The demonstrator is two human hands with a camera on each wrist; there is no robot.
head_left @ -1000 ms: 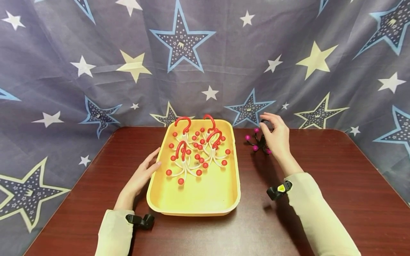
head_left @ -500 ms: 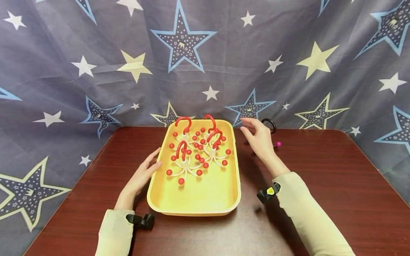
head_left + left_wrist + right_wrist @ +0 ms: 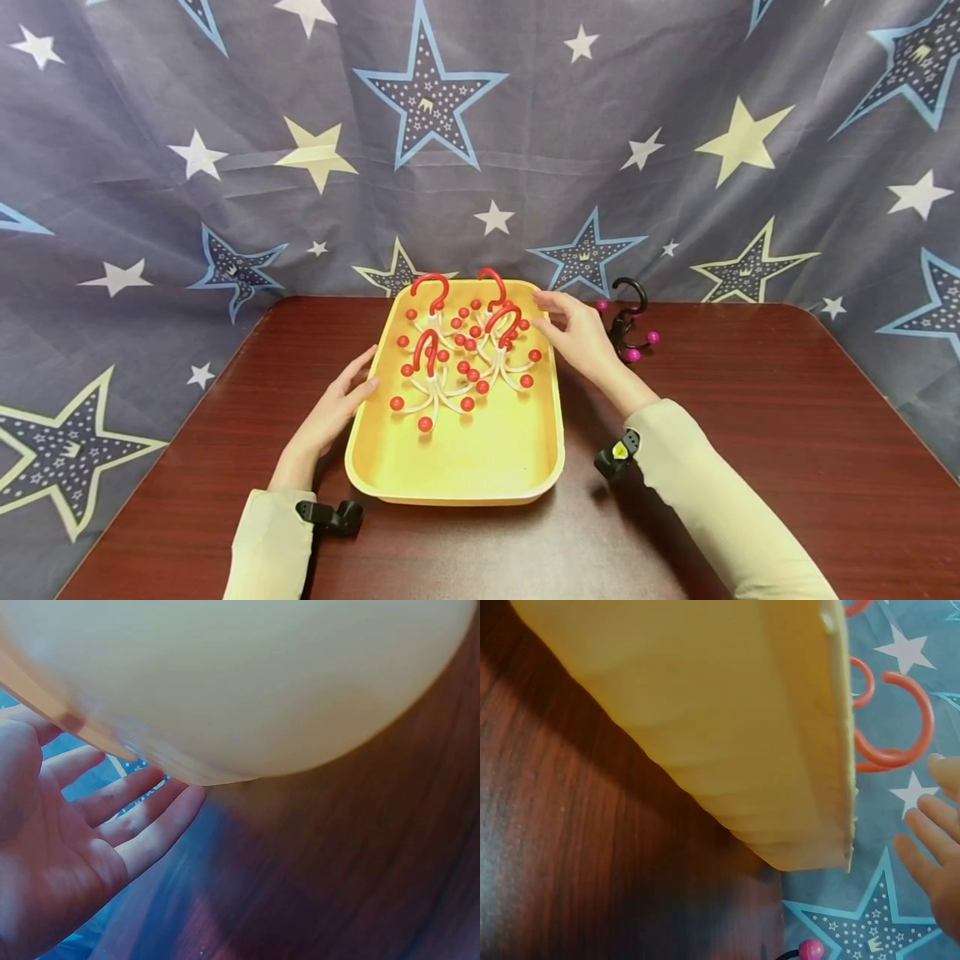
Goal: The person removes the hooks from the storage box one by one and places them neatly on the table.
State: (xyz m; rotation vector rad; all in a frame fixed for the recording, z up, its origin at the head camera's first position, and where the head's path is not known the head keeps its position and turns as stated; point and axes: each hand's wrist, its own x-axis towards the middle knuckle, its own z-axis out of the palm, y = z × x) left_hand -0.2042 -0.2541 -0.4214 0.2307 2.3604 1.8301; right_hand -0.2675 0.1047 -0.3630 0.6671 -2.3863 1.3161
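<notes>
A yellow plastic tray (image 3: pixel 465 462) holds several white multi-armed hook hangers, each with a red hook and red ball tips. The front-left hanger (image 3: pixel 432 382) stands nearest me. At the tray's left side is my left hand (image 3: pixel 330 417), its fingers extended against the outer wall, as the left wrist view shows. My right hand (image 3: pixel 583 337) hovers by the far right rim with fingers mostly straight and nothing held. Its fingertips sit close to the red hook (image 3: pixel 922 742) in the right wrist view. Behind that hand, a black hook hanger (image 3: pixel 619 329) with magenta balls stands on the table.
The dark reddish wooden table (image 3: pixel 750 433) carries the tray and black hanger. A grey curtain (image 3: pixel 510 150) with star prints hangs close behind the table's back edge. Each sleeved wrist wears a small black camera.
My right hand has moved left from the black hanger to the tray's right rim, uncovering that hanger, which stays on the table. My left hand and the tray hold still.
</notes>
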